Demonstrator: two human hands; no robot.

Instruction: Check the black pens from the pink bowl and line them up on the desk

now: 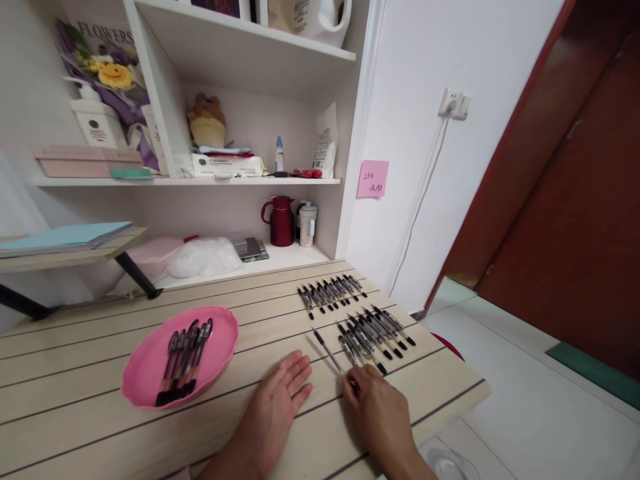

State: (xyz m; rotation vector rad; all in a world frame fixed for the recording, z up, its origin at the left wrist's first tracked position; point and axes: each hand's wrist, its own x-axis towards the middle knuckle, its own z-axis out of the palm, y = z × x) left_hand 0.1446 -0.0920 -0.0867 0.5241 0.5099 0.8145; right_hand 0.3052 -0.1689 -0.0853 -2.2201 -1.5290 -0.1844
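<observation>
A pen [327,350] with a clear barrel and black front section is in my right hand [375,407]. The fingers close round its near end, and its thin tip points away to the upper left. My left hand [280,397] lies palm up on the table, holding nothing, fingers stretched out beside the pen. To the right, a near row of pens [375,333] lies side by side, just beyond my right hand. Behind it is a second row of pens [330,293]. Several pens [185,360] lie bunched in a pink plate [223,333] on the left.
The slatted wooden table [260,327] ends at the right above a tiled floor [525,393]. At the back stands a white shelf [250,181] with a red jug [281,223] and a light cup [307,225]. A small raised stand [135,237] rests at the left.
</observation>
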